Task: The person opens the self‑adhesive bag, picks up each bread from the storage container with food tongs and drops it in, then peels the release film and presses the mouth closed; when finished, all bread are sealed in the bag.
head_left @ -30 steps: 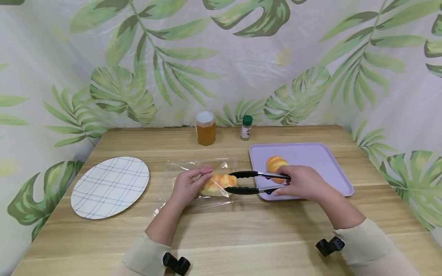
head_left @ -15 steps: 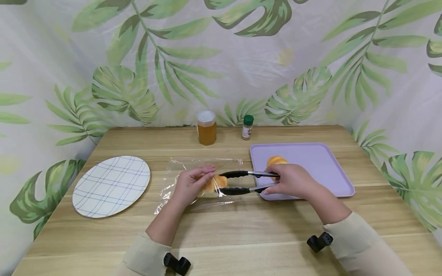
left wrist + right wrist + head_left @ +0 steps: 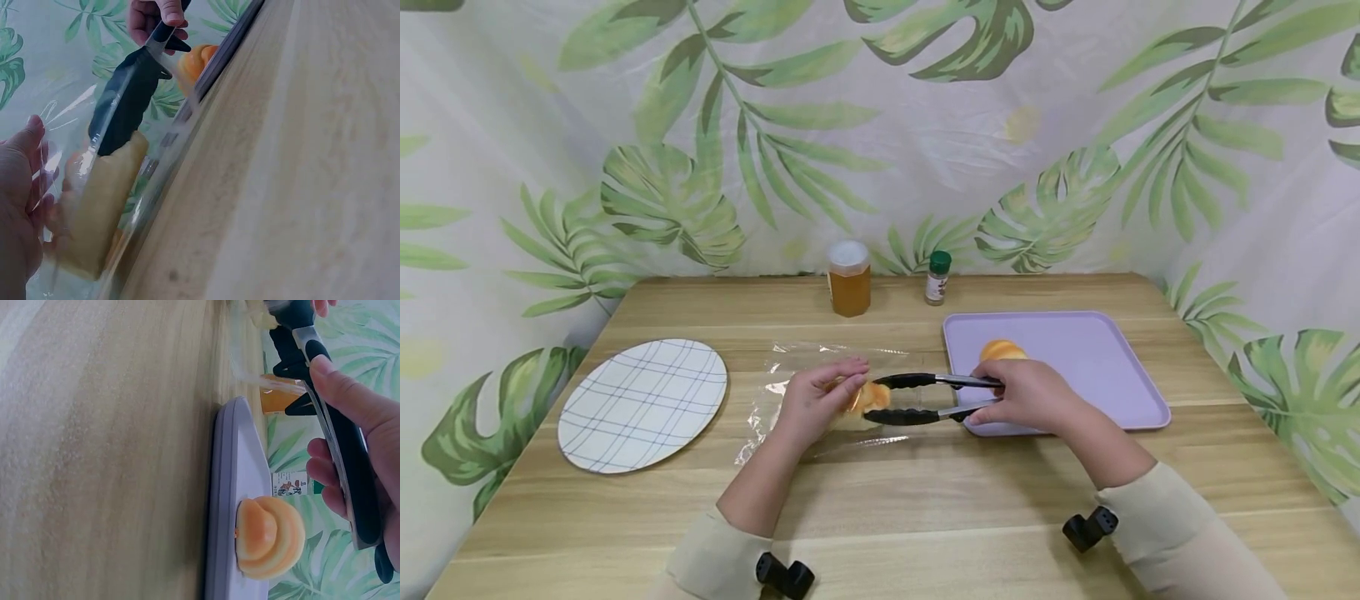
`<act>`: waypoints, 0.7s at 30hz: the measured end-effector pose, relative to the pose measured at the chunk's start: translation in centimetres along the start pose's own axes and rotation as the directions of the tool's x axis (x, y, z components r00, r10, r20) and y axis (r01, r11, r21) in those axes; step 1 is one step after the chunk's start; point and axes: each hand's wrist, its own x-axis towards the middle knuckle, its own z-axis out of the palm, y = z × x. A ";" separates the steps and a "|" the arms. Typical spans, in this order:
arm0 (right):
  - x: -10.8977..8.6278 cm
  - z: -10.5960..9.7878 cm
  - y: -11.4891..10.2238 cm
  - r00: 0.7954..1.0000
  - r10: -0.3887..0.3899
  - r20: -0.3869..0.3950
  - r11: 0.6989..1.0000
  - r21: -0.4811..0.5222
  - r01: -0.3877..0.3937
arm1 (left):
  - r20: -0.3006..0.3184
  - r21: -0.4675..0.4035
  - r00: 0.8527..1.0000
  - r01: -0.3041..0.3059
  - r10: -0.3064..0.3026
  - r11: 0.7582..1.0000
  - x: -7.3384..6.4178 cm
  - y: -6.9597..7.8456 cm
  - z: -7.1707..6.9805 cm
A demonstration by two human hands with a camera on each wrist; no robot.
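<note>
Across the wooden table (image 3: pixel 880 517) the action has just slid leftward, while the big pieces sit where they were: lilac tray (image 3: pixel 1075 358) to the right, checked plate (image 3: pixel 643 408) well apart on the left. Between them lies the clear bag (image 3: pixel 771 400), and here's the change: the tongs (image 3: pixel 917 417) have gone further in, and the bread's near end has shifted the same way. The right hand (image 3: pixel 1030 396) comes along, wrapped round the tongs; the left hand (image 3: pixel 820 400) is over the bag, thumb and curled fingers holding its film. So the bread (image 3: pixel 103 206) is inside the bag, its end now nearer the left hand, tong tips right up against it; whether they squeeze, I can't tell. For the work in hand, that looks like a gain in depth: the plastic seems to cover more of it. Behind stands the jar (image 3: pixel 850 287), amber filling under a whitish lid. The bun (image 3: pixel 269 537) rests on the tray, partly hidden by the right hand from above. Smallest, the green-capped shaker (image 3: pixel 937 283), upright near the jar, contents too small to make out.
</note>
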 end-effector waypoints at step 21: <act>0.2 0.9 -0.4 0.998 -0.015 -0.067 0.999 -0.037 0.013 | 0.008 -0.012 1.000 -0.018 0.018 1.000 -0.3 0.4 -0.1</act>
